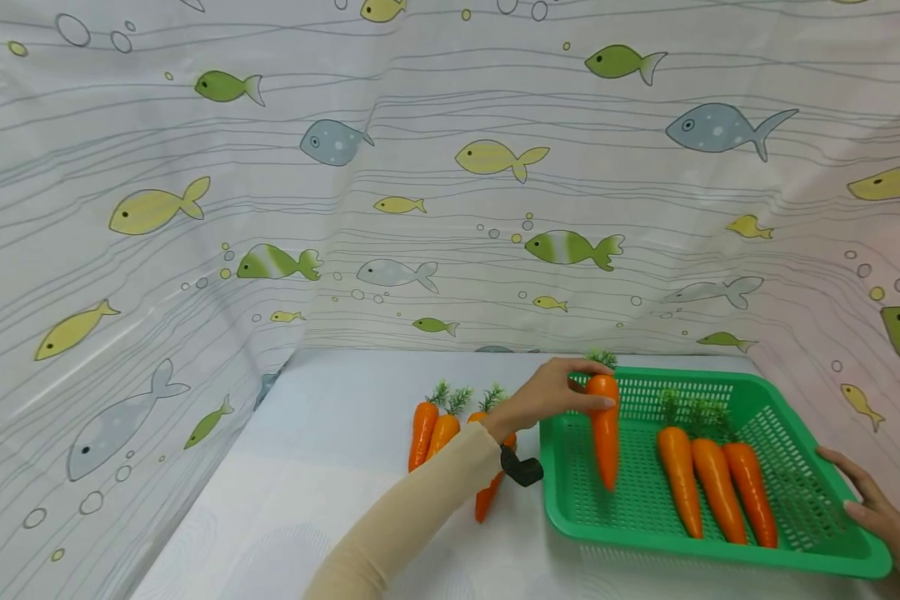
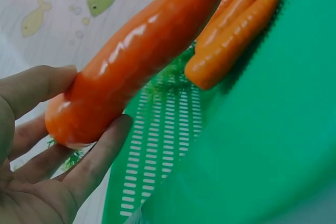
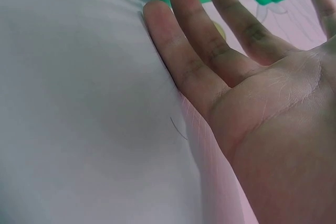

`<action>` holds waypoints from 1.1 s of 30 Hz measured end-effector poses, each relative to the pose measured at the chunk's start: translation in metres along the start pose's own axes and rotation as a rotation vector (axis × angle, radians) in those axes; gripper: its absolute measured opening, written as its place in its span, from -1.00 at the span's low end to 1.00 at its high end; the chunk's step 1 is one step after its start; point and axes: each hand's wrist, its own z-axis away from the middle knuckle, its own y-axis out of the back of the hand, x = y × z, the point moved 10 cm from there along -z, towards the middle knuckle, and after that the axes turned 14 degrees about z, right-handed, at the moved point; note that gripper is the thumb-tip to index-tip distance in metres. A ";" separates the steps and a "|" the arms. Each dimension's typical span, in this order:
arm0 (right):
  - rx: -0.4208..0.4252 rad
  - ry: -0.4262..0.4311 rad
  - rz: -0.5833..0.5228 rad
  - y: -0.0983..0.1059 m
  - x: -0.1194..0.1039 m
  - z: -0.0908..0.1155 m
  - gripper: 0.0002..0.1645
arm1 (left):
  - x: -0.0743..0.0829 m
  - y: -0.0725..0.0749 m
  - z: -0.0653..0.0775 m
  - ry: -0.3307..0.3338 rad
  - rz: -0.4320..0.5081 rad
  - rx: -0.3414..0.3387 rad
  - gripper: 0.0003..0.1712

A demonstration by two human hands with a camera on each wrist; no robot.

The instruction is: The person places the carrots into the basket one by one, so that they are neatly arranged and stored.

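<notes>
My left hand [image 1: 558, 390] pinches an orange carrot [image 1: 605, 433] near its thick top end. The carrot hangs tip down over the left part of a green basket [image 1: 682, 543]; in the left wrist view, the thumb and fingers lie around its thick end. Inside the basket, 3 more carrots [image 1: 712, 483] lie side by side with green tops toward the back. At the basket's right side is my right hand [image 1: 873, 508]. Its fairly straight fingers [image 3: 194, 45] touch the basket's outer wall in the right wrist view.
Several carrots [image 1: 423, 433] with green tops lie on the white table [image 1: 270, 500] left of the basket, partly behind the left forearm. A fish-patterned sheet [image 1: 450, 250] hangs behind and on both sides. A black strap [image 1: 521, 467] sits at the left wrist.
</notes>
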 end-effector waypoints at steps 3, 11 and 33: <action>-0.007 -0.027 -0.014 -0.001 0.003 0.000 -0.18 | -0.002 -0.007 -0.005 0.020 0.018 -0.018 -0.54; 0.008 0.006 0.007 0.001 0.000 0.000 -0.17 | -0.011 -0.025 -0.019 0.072 0.057 -0.053 -0.52; -0.021 -0.059 0.056 -0.002 -0.005 0.003 -0.17 | -0.031 -0.069 -0.049 0.205 0.107 -0.031 -0.52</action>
